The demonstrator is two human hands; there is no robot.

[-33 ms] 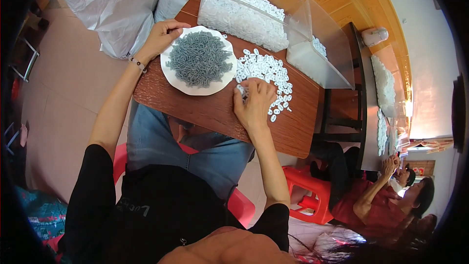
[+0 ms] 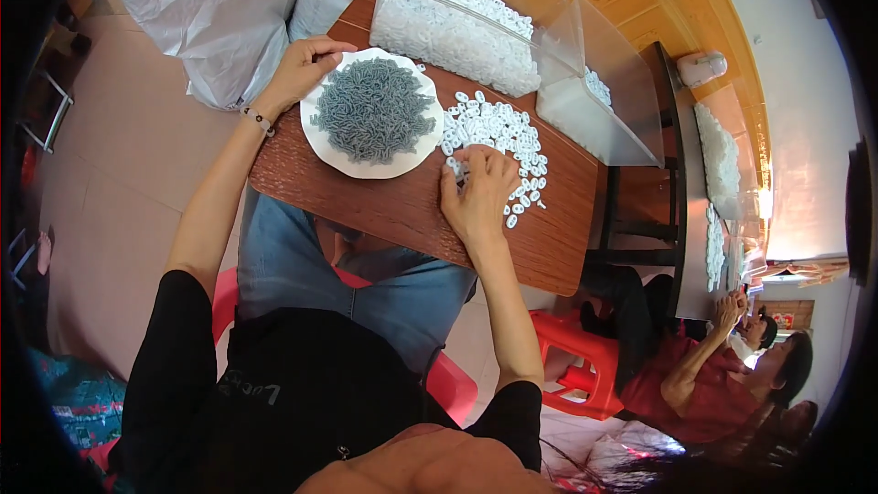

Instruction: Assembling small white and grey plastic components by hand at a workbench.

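Risk is small white rings (image 2: 498,133) sliding off the table (image 2: 402,210) edge (at 6 o'clock) as my right hand (image 2: 480,197), fingers spread flat, presses them, while my left hand (image 2: 306,69) pinches the plate (image 2: 347,157) rim of grey pieces (image 2: 373,110).

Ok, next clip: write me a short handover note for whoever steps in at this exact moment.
Left hand: resting on the far-left rim of the white plate, fingers curled; whether it grips anything is unclear.
Right hand: palm down on the near edge of the loose white rings, fingertips among them.
Grey pieces are heaped on the plate, on the brown table.
Clear bin behind holds many more white rings; a second clear bin stands to its right.
Done: cannot tell from the pictures.
Left: a large scatter of rings remains on the table.
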